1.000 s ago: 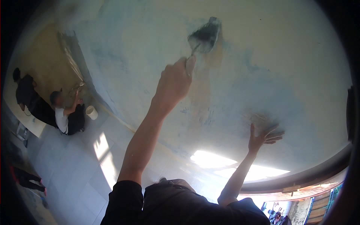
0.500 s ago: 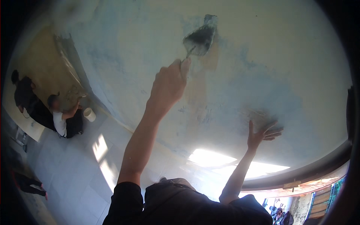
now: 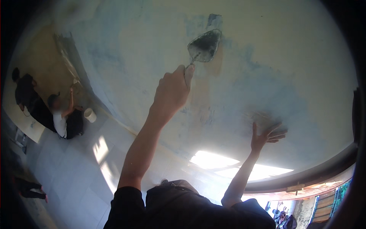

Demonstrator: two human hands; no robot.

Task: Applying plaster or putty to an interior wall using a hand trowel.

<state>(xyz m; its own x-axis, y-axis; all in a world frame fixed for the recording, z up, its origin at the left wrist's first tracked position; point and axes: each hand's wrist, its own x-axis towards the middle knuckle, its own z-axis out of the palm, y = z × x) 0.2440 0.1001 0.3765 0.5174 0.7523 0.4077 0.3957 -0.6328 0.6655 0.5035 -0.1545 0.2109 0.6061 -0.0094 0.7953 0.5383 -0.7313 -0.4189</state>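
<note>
My left hand (image 3: 173, 89) is closed round the handle of a pointed trowel (image 3: 206, 45), its metal blade smeared grey and dark. The blade lies close to a large wall (image 3: 133, 49) with pale cream and bluish patches; whether it touches cannot be made out. Just above the blade's tip, a small dark grey patch (image 3: 214, 20) marks the surface. Lower on the right, my right hand (image 3: 267, 136) is spread with its fingers apart, its palm toward the wall and seemingly resting on it. Nothing shows in that hand.
On the left, a person in dark clothes (image 3: 32, 97) and a person in a white top (image 3: 60, 121) are at another wall. Beside them stands a white bucket (image 3: 90, 115) on the tiled floor (image 3: 72, 168). A curved dark edge (image 3: 316, 177) bounds the wall at lower right.
The trowel in my left hand has moved down a little, away from the dark patch. My right hand stays in place. The person in the white top has raised an arm.
</note>
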